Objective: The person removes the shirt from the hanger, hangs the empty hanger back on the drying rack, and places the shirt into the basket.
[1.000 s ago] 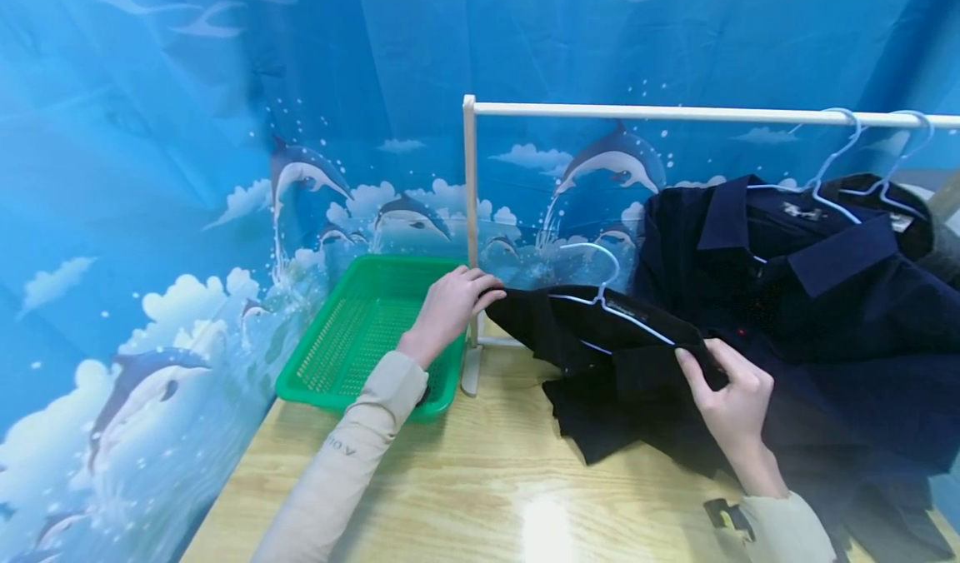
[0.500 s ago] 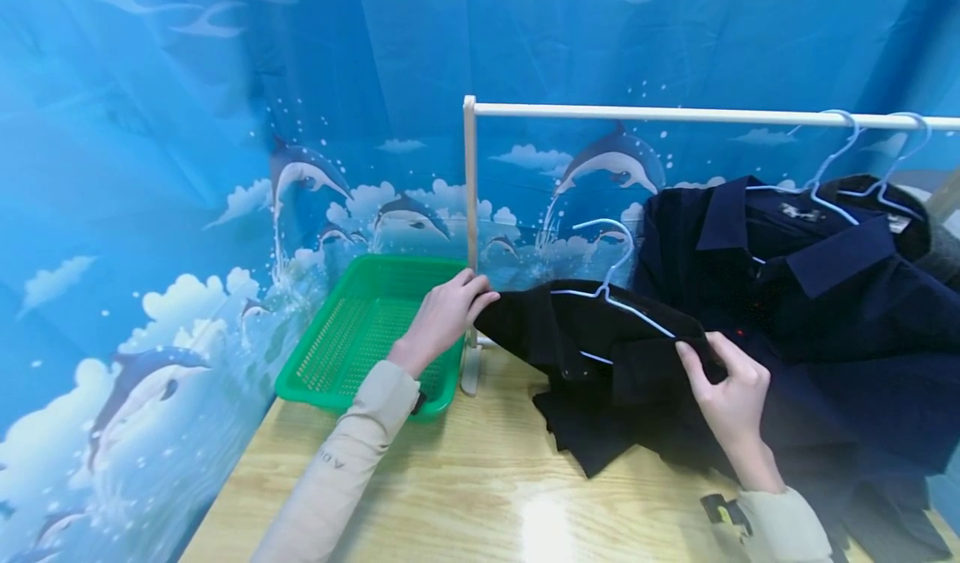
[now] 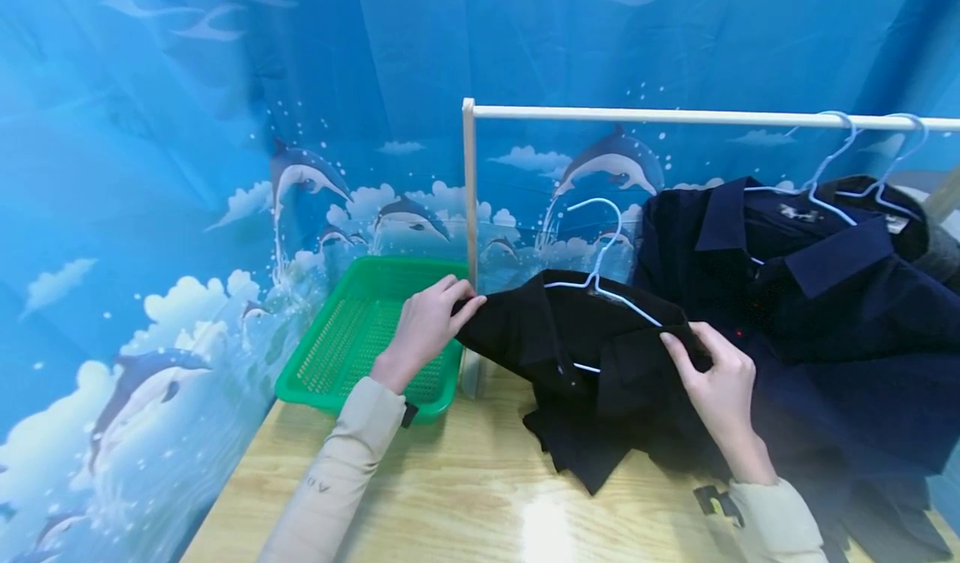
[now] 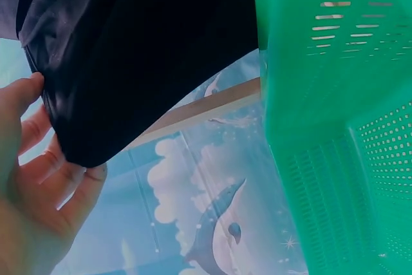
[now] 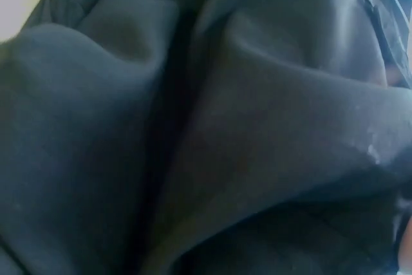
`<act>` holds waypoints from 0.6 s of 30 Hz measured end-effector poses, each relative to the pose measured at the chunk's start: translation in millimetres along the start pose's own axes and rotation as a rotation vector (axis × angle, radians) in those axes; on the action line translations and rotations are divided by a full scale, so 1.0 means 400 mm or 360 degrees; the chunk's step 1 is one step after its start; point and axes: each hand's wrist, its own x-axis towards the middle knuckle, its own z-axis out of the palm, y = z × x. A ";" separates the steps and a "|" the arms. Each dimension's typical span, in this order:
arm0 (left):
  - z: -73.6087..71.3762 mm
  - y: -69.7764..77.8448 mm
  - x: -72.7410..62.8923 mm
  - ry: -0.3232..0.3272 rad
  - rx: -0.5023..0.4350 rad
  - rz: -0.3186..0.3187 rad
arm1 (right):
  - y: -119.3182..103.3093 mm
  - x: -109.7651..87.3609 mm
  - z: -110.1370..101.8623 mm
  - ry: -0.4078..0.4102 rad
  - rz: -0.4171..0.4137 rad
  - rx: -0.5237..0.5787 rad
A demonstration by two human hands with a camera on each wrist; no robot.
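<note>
A black collared shirt (image 3: 517,330) is held up over the table, with a light blue hanger (image 3: 617,221) inside its neck and the hook standing free below the rail. My left hand (image 3: 429,320) pinches the shirt's left shoulder between thumb and fingers; in the left wrist view the fingers (image 4: 48,172) lie behind the cloth's edge. My right hand (image 3: 722,384) pinches the other shoulder near the hanger's arm. Dark cloth of the shirt (image 5: 270,127) fills the right wrist view, with a button at the top and only a sliver of hand at the right edge.
A white rail (image 3: 600,114) on a wooden post (image 3: 471,188) runs behind the shirt. On it at right hang a navy shirt (image 3: 832,296) and another dark garment (image 3: 911,242) on blue hangers. A green basket (image 3: 360,267) stands at left on the wooden table (image 3: 480,480).
Both hands have moved slightly left and the shirt has come with them. The hanger's hook stands higher, and more of the shirt's front shows.
</note>
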 end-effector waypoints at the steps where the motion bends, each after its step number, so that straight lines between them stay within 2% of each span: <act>1: -0.002 -0.001 -0.004 0.0025 -0.0009 -0.0008 | -0.002 0.001 0.002 -0.0019 0.0001 -0.0003; 7: -0.019 -0.008 -0.025 0.0207 0.0001 -0.0034 | -0.010 0.004 0.010 -0.0184 -0.0045 -0.0051; 12: -0.031 -0.012 -0.044 0.0340 0.0044 -0.0042 | -0.015 0.001 0.014 -0.0259 -0.0103 -0.0083; 18: -0.042 -0.022 -0.073 0.0373 0.0050 -0.0103 | -0.020 -0.004 0.014 -0.0370 -0.0109 0.0006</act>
